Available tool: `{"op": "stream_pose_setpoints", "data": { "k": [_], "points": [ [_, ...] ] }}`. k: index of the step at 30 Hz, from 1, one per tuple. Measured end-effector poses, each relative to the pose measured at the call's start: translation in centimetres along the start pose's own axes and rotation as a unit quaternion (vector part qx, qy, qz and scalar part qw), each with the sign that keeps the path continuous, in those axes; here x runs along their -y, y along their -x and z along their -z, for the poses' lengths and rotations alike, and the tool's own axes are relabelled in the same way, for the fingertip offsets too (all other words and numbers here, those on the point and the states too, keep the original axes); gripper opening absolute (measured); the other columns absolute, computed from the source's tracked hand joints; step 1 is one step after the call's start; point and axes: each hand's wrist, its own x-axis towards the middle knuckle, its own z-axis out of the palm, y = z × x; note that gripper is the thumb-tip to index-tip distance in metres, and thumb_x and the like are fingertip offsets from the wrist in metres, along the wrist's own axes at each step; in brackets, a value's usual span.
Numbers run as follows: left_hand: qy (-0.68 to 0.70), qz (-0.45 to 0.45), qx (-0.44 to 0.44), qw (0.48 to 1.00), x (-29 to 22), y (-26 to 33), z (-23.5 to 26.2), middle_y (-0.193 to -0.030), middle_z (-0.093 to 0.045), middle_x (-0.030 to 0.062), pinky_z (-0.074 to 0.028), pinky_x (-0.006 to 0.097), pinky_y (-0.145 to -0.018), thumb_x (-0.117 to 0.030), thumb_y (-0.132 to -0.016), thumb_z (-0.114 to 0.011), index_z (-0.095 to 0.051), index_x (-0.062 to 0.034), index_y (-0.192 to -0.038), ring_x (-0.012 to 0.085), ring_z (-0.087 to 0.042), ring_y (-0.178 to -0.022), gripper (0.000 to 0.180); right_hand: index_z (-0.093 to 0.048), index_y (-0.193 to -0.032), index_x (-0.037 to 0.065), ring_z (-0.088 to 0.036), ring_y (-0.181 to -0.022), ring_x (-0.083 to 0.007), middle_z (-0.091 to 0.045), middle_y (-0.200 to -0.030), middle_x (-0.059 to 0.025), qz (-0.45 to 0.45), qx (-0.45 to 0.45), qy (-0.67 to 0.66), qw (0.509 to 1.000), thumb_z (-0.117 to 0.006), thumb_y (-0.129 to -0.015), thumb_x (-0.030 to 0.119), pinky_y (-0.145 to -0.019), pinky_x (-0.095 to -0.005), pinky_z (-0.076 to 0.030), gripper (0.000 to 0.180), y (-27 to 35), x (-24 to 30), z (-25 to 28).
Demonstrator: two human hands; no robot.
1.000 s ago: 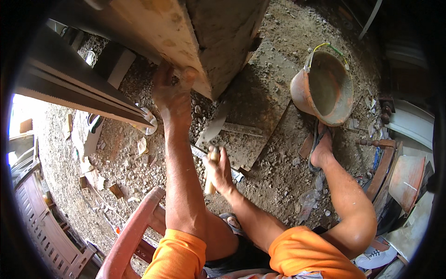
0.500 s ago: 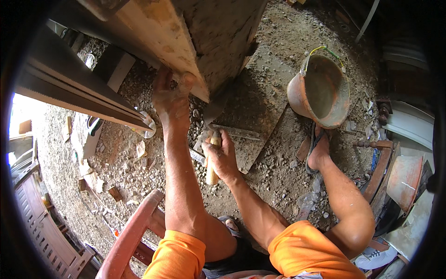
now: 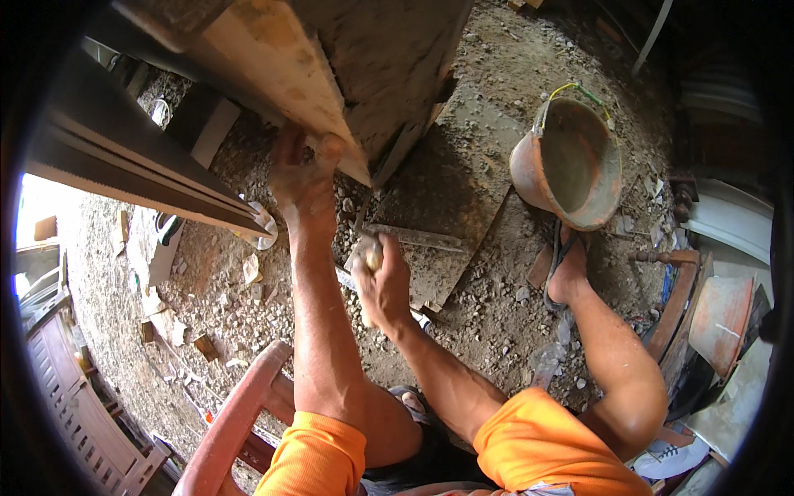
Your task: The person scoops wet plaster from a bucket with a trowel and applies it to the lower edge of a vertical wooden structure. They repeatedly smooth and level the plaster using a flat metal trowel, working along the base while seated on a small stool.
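My left hand (image 3: pixel 304 174) is up against the lower end of a pale board (image 3: pixel 277 62), thumb on its face and fingers curled at its edge. The board runs along the corner of a rough, grey cement-covered column (image 3: pixel 385 58). In my right hand (image 3: pixel 385 285) is a trowel with a wooden handle (image 3: pixel 375 258), closed in my fist. Its thin metal blade (image 3: pixel 399 155) is turned nearly edge-on, close to the column's bottom corner. Below the column lies a cement-smeared sheet (image 3: pixel 438 194) with a narrow strip (image 3: pixel 422 237) on it.
A mortar-stained bucket (image 3: pixel 538 169) with a wire handle stands at the right, beside my foot (image 3: pixel 571 277). Gravel ground (image 3: pixel 240 310) spreads around. A dark frame piece (image 3: pixel 141 157) juts in from the left; a red chair arm (image 3: pixel 240 413) is near me. Another bucket (image 3: pixel 719 322) lies far right.
My right hand has turned the trowel: its blade went from showing its flat side to nearly edge-on along the column, and the handle tilted. My left hand stays at the board.
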Motion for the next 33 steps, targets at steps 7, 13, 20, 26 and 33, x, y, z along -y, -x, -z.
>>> {"op": "stream_pose_setpoints", "data": {
  "k": [7, 13, 20, 26, 33],
  "points": [
    [0.01, -0.023, 0.008, 1.0, 0.1, 0.1, 0.1, -0.153, -0.051, 0.0245, -0.038, 0.046, -0.12, -0.07, -0.07, -0.088, -0.048, 0.0048, -0.152, 0.0336, -0.044, -0.147, 0.118, -0.051, -0.127, 0.003, -0.07, -0.077, -0.0341, -0.066, -0.1, -0.0194, -0.062, -0.043, 0.115, 0.99, -0.066, -0.096, 0.01, -0.063, -0.0429, -0.059, 0.035, -2.5, -3.5, -2.4],
    [0.009, -0.041, 0.006, 0.999, 0.3, -0.1, 0.0, -0.144, -0.058, 0.0199, -0.052, 0.049, -0.109, -0.067, -0.072, -0.088, -0.05, 0.0004, -0.151, 0.032, -0.056, -0.134, 0.11, -0.047, -0.133, 0.003, -0.065, -0.066, -0.0242, -0.066, -0.102, -0.0187, -0.233, 0.075, 0.035, 0.969, -0.065, -0.097, 0.008, -0.044, -0.034, -0.05, 0.04, -4.2, -3.6, -1.3],
    [0.025, -0.014, 0.005, 1.0, -0.2, 0.3, -0.2, -0.152, -0.049, 0.0255, -0.038, 0.049, -0.12, -0.072, -0.068, -0.088, -0.045, 0.0078, -0.153, 0.0354, -0.043, -0.146, 0.124, -0.044, -0.133, 0.003, -0.062, -0.079, -0.0209, -0.061, -0.114, -0.0138, -0.158, 0.1, -0.099, 0.977, -0.068, -0.088, 0.02, -0.052, -0.0359, -0.058, 0.054, 2.3, -2.4, 1.7],
    [0.018, -0.02, 0.007, 1.0, -0.7, 0.2, -0.2, -0.153, -0.048, 0.0265, -0.037, 0.05, -0.121, -0.071, -0.067, -0.089, -0.044, 0.0092, -0.152, 0.0365, -0.042, -0.147, 0.125, -0.045, -0.125, 0.005, -0.055, -0.067, -0.016, -0.055, -0.092, -0.0086, -0.264, 0.105, -0.303, 0.91, -0.074, -0.079, 0.007, -0.049, -0.0339, -0.053, 0.054, -5.3, -2.5, 3.5],
    [0.005, -0.016, 0.001, 1.0, -0.6, 0.2, -0.3, -0.153, -0.047, 0.0267, -0.039, 0.052, -0.12, -0.074, -0.069, -0.086, -0.047, 0.0073, -0.152, 0.0368, -0.043, -0.146, 0.123, -0.051, -0.122, 0.001, -0.057, -0.067, -0.0139, -0.057, -0.091, -0.0074, -0.198, 0.117, -0.193, 0.954, -0.068, -0.084, 0.005, -0.049, -0.0332, -0.05, 0.042, -7.3, 2.6, 7.4]
  ]
}}
